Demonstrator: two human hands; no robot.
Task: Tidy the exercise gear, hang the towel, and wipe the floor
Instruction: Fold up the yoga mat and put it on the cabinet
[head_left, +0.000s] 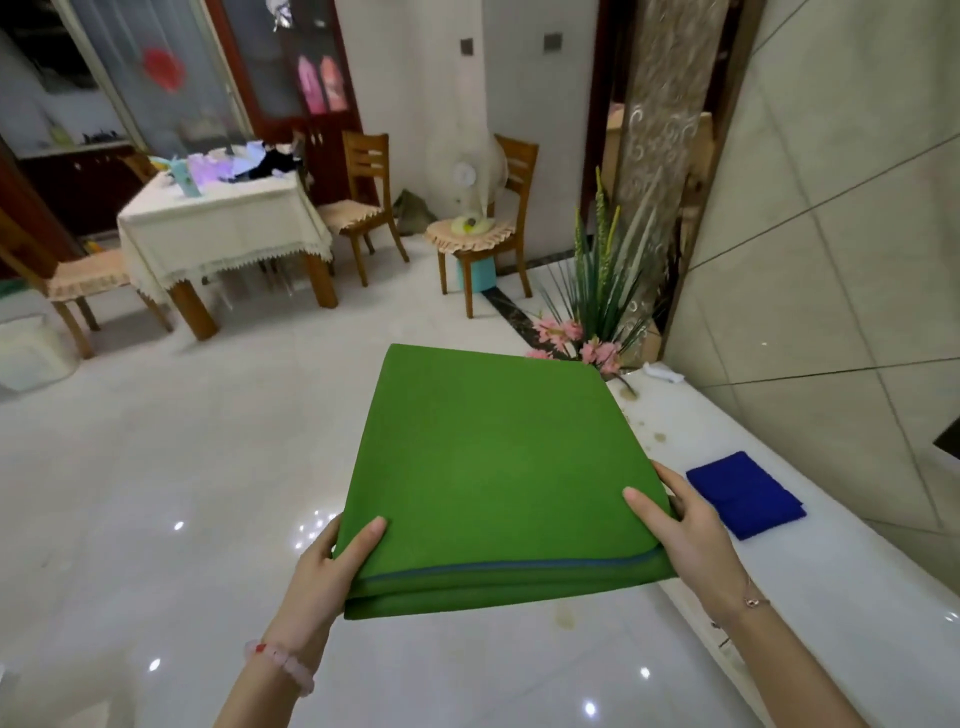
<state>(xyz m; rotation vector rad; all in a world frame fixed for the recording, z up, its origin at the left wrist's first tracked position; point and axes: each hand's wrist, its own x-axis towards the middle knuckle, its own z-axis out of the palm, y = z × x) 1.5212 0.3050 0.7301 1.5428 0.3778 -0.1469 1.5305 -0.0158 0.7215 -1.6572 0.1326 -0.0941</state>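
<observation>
A folded green exercise mat (488, 467) is held flat in the air in front of me, its far right corner over the white ledge (769, 587). My left hand (332, 566) grips its near left corner, thumb on top. My right hand (680, 519) grips its near right edge, thumb on top and fingers along the side. A folded blue cloth (743, 493) lies on the ledge just right of my right hand.
Glossy white floor (156, 467) spreads to the left. A plant with pink flowers (597, 312) stands at the ledge's far end beside a small white cloth (665, 373). Further back are a covered table (223, 223), wooden chairs (483, 228) and a fan (467, 176). A tiled wall (831, 260) runs on the right.
</observation>
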